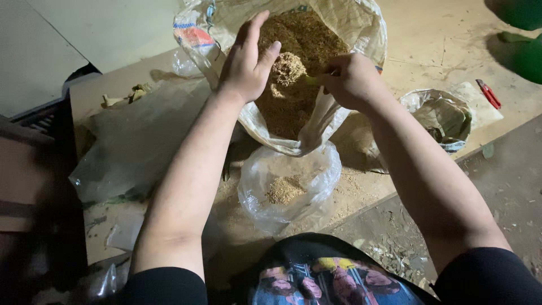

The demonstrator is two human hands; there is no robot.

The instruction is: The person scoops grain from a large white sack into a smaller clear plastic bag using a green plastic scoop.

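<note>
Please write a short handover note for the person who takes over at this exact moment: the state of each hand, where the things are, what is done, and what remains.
Left hand: open, cupped beside a heaped scoop of sawdust-like material over the large woven sack.
Right hand: closed on the scoop's handle.
Small clear plastic bag: stands open on the floor just below the sack, with a small pile of the same material inside.
Done: some material is already in the clear bag.
Left: the bag is far from full; the heaped scoop is not yet emptied.
</note>
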